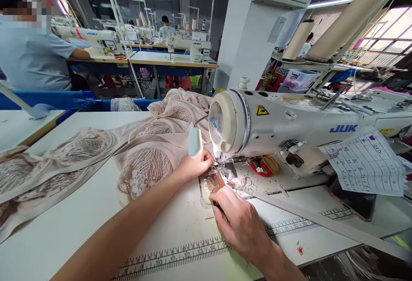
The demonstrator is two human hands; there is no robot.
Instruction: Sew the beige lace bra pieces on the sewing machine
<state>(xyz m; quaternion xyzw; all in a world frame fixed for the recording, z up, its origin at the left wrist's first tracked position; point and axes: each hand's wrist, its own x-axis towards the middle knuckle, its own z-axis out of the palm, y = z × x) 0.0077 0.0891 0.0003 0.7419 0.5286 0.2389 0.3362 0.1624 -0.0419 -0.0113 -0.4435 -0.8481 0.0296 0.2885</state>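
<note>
1. Lace pieces (148, 167) spread left of the sewing machine (267, 117), toward the bench's (69, 225) far edge; probably light, soft, snag-prone, best held by their plain borders.
2. Left hand (198, 165) pinches narrowly beside the needle; contents unclear.
3. Right hand (238, 214) curls nearer the front edge; I cannot tell its grip.

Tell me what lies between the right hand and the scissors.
In the head view, a pale strip and some small scraps lie between the right hand and the scissors.
</note>
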